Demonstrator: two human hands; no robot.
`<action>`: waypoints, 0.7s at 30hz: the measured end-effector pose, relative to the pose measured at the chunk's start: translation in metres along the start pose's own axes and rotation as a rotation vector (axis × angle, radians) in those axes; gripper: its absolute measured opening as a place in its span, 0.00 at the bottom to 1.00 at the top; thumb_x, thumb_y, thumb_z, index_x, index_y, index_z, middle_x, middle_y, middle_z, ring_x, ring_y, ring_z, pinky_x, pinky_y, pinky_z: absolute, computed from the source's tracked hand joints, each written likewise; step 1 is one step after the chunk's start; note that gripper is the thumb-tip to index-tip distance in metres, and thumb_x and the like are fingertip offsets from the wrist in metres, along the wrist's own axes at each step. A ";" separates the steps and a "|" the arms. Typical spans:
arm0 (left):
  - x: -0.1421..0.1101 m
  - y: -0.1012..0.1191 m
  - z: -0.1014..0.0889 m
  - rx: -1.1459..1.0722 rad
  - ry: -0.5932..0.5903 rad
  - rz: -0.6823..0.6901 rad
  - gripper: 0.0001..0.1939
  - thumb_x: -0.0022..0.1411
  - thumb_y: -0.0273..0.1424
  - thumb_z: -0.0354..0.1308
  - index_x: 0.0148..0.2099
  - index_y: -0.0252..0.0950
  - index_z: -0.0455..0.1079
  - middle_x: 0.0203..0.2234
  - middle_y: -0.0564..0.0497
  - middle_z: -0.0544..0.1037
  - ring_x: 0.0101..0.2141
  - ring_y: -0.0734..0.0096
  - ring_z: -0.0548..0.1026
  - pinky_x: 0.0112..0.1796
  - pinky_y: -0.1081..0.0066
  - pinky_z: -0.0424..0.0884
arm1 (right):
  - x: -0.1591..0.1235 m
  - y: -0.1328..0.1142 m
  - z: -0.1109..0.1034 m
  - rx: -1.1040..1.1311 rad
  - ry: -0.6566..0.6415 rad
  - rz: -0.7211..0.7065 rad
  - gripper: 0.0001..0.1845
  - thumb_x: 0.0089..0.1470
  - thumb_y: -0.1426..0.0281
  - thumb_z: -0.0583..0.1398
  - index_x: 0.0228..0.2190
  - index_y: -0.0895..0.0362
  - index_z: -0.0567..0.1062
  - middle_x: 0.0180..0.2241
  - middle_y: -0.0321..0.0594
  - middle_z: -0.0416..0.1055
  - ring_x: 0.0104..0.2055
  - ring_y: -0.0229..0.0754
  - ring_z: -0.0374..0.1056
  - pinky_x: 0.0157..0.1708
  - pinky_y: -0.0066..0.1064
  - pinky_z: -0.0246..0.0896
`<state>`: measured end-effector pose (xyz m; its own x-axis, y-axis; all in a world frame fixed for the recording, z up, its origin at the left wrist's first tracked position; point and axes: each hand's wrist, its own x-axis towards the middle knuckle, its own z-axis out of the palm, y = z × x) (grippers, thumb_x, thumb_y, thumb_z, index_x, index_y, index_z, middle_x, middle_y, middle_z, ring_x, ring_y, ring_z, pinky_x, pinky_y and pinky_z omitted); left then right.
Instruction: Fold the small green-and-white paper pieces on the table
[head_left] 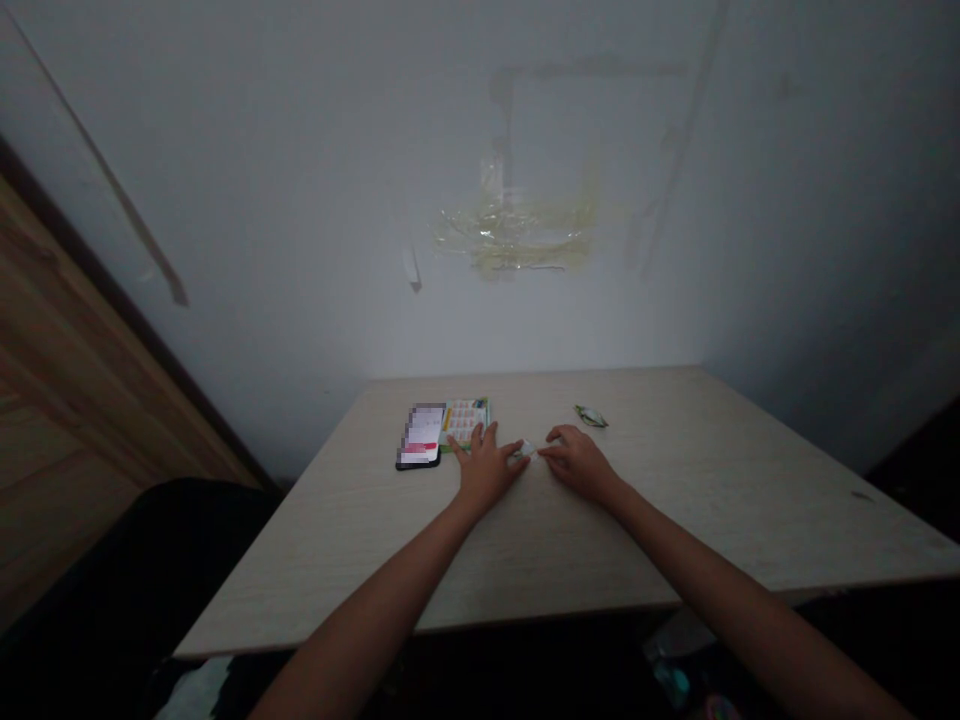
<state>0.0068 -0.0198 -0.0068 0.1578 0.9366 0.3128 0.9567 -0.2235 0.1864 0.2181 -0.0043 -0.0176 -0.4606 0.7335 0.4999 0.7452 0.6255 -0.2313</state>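
Observation:
A small whitish, partly see-through piece [529,449] lies low over the table between my two hands; its exact kind is too small to make out. My left hand [489,474] has its thumb and index finger at the left edge of this piece. Its other fingers spread over the lower part of a colourful printed card [466,415], covering some of it. From the other side, my right hand [580,462] pinches the piece's right end, fingers curled. Left of the card, touching or nearly so, is a phone [422,436] with a lit, blurred screen.
A small green and white packet or wrapper [592,415] lies beyond my right hand. The pale wooden table [720,480] meets a wall [315,200] marked with old tape [517,235]. Dark furniture [142,560] stands at the left, and wooden boards [67,330] lean or stand behind it.

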 end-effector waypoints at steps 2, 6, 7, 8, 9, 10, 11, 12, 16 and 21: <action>0.000 0.000 0.001 0.005 0.002 0.006 0.20 0.63 0.54 0.51 0.55 0.61 0.72 0.65 0.49 0.62 0.66 0.43 0.51 0.57 0.27 0.31 | 0.000 -0.004 -0.002 0.021 -0.019 -0.091 0.14 0.56 0.76 0.59 0.43 0.53 0.81 0.47 0.47 0.72 0.52 0.49 0.64 0.51 0.43 0.61; 0.000 -0.002 0.002 -0.002 0.004 0.012 0.19 0.66 0.51 0.49 0.55 0.62 0.72 0.65 0.49 0.62 0.66 0.42 0.51 0.57 0.26 0.32 | 0.000 -0.008 -0.004 0.072 -0.057 -0.171 0.17 0.57 0.76 0.58 0.46 0.53 0.78 0.44 0.44 0.75 0.48 0.45 0.68 0.51 0.41 0.60; 0.001 -0.003 0.003 -0.006 0.002 0.012 0.19 0.66 0.51 0.49 0.55 0.62 0.71 0.65 0.49 0.62 0.66 0.43 0.51 0.57 0.26 0.33 | 0.001 -0.008 -0.004 0.067 -0.051 -0.174 0.16 0.57 0.76 0.59 0.45 0.52 0.79 0.44 0.43 0.76 0.48 0.45 0.69 0.51 0.41 0.60; 0.001 -0.003 0.003 -0.012 -0.002 0.010 0.18 0.66 0.50 0.49 0.55 0.62 0.72 0.65 0.49 0.62 0.66 0.43 0.51 0.57 0.25 0.34 | 0.001 -0.008 -0.004 0.056 -0.043 -0.176 0.15 0.57 0.75 0.59 0.44 0.52 0.79 0.43 0.43 0.76 0.47 0.45 0.69 0.51 0.41 0.60; 0.001 -0.004 0.003 -0.019 -0.006 0.005 0.18 0.66 0.50 0.50 0.55 0.62 0.72 0.64 0.48 0.62 0.66 0.43 0.52 0.56 0.25 0.35 | 0.001 -0.007 -0.004 0.041 -0.036 -0.176 0.14 0.58 0.74 0.59 0.44 0.52 0.80 0.43 0.43 0.76 0.47 0.46 0.69 0.51 0.42 0.59; 0.002 -0.006 0.003 -0.028 -0.012 0.006 0.18 0.66 0.50 0.50 0.55 0.62 0.72 0.64 0.47 0.62 0.65 0.43 0.52 0.56 0.25 0.36 | 0.001 -0.006 -0.004 0.024 -0.032 -0.175 0.13 0.58 0.74 0.59 0.43 0.53 0.80 0.43 0.44 0.77 0.47 0.46 0.69 0.51 0.42 0.60; 0.002 -0.007 0.003 -0.036 -0.010 -0.001 0.17 0.66 0.49 0.50 0.54 0.62 0.73 0.64 0.48 0.62 0.65 0.43 0.52 0.56 0.25 0.37 | 0.002 -0.005 -0.003 0.008 -0.030 -0.171 0.12 0.58 0.73 0.59 0.43 0.53 0.79 0.43 0.44 0.77 0.47 0.46 0.69 0.51 0.42 0.60; 0.003 -0.008 0.003 -0.044 -0.007 0.002 0.16 0.67 0.48 0.51 0.53 0.61 0.73 0.64 0.48 0.62 0.65 0.43 0.52 0.56 0.25 0.38 | 0.002 -0.004 -0.003 -0.006 -0.030 -0.167 0.12 0.59 0.72 0.59 0.43 0.54 0.79 0.42 0.44 0.77 0.47 0.46 0.70 0.50 0.42 0.60; 0.004 -0.012 0.003 -0.057 0.004 0.033 0.15 0.66 0.46 0.52 0.52 0.60 0.75 0.64 0.48 0.63 0.65 0.42 0.52 0.56 0.24 0.39 | 0.003 0.000 -0.002 -0.016 -0.034 -0.171 0.13 0.61 0.70 0.58 0.45 0.55 0.78 0.43 0.46 0.77 0.47 0.47 0.70 0.50 0.42 0.61; 0.007 -0.015 0.007 -0.059 0.046 0.076 0.14 0.65 0.46 0.55 0.51 0.59 0.75 0.63 0.48 0.63 0.65 0.42 0.53 0.55 0.23 0.38 | 0.000 0.000 -0.001 0.038 -0.025 -0.219 0.14 0.60 0.72 0.58 0.46 0.52 0.78 0.44 0.46 0.76 0.47 0.46 0.69 0.48 0.41 0.64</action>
<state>-0.0045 -0.0084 -0.0135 0.2167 0.9034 0.3700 0.9261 -0.3101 0.2147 0.2184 -0.0046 -0.0168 -0.6216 0.5850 0.5210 0.6074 0.7799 -0.1510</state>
